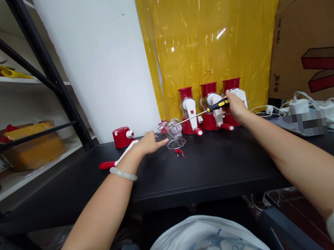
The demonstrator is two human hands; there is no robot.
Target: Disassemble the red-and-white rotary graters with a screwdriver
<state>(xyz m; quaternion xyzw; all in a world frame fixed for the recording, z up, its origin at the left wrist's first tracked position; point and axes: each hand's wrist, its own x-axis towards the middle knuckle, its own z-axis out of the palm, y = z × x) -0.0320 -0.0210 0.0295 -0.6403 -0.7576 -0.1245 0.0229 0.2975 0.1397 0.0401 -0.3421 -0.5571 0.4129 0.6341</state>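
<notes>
My right hand (236,105) grips a screwdriver (211,108) by its black and yellow handle. Its long metal shaft points left toward a clear plastic drum part (174,133) lying on the black table (212,168). My left hand (149,142), with a pale bangle on the wrist, rests flat on the table and touches that clear part. A small red piece (179,152) lies just in front of it. Behind stand three red and white rotary graters (211,107) in a row.
A red base part (122,136) and a red-handled white piece (112,162) lie at the left. White cables and chargers (303,105) crowd the right side. Yellow plastic sheet and cardboard boxes (317,33) stand behind. A black metal shelf (48,76) rises at the left.
</notes>
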